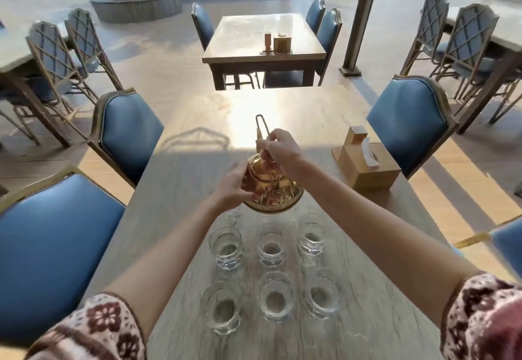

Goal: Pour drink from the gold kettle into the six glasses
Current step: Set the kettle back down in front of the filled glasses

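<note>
A shiny gold kettle (275, 190) hangs just beyond the glasses, above the wooden table (175, 190). My right hand (278, 148) grips its tall wire handle from above. My left hand (236, 187) is pressed against the kettle's left side and lid. Clear glasses stand in two rows of three below the kettle: the far row has a left glass (226, 246), a middle glass (270, 246) and a right glass (312, 239); the near row has a left glass (221, 307), a middle glass (276, 297) and a right glass (322, 294). No liquid stream is visible.
A wooden tissue box (367, 165) with a small holder stands on the table at the right. Blue padded chairs (130, 133) flank the table on both sides. Another table (264, 40) with chairs stands farther back, and a metal post (360, 18) rises at the right.
</note>
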